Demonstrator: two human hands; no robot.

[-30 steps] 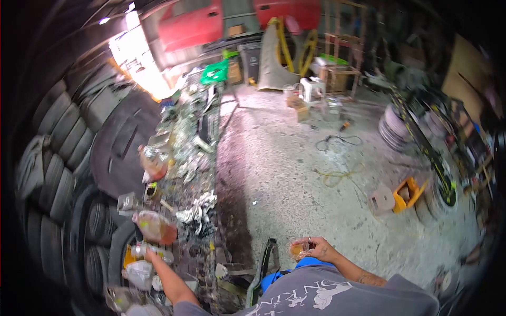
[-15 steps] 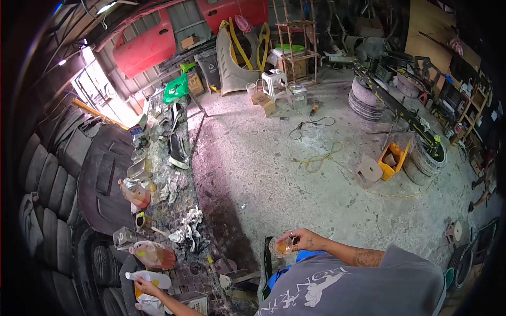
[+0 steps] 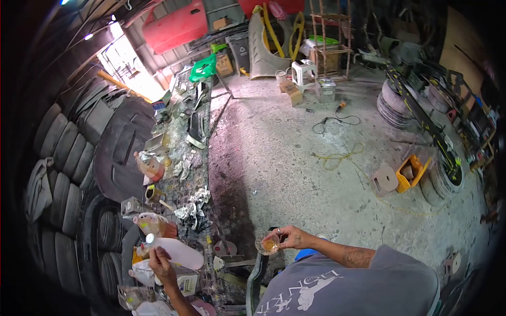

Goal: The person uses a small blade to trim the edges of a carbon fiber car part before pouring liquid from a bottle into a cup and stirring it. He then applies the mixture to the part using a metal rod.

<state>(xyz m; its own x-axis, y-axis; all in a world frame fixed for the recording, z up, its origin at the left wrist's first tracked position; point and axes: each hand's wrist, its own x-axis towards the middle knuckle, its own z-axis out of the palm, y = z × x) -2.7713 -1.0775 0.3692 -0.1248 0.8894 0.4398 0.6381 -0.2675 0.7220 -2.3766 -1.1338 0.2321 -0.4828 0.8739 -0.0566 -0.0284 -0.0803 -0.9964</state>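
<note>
My left hand (image 3: 162, 264) is closed round the neck of a whitish plastic bottle (image 3: 182, 254) with a white cap, tilted above the left end of the cluttered workbench (image 3: 203, 174). My right hand (image 3: 293, 238) holds a small clear cup (image 3: 268, 244) with some amber liquid in it, in front of my grey shirt. Behind the whitish bottle stands a plastic bottle of reddish liquid (image 3: 161, 225). Crumpled paper (image 3: 194, 208) lies beside it on the bench.
Stacked tyres (image 3: 66, 200) and a dark panel (image 3: 124, 152) line the left side. On the floor are a yellow container (image 3: 411, 176), a yellow cord (image 3: 337, 158), a white stool (image 3: 304, 73) and stacked wheels (image 3: 395, 102).
My left hand has lifted the whitish bottle and brought it to the right, over the bench. The cup in my right hand has moved slightly left, and the view has shifted.
</note>
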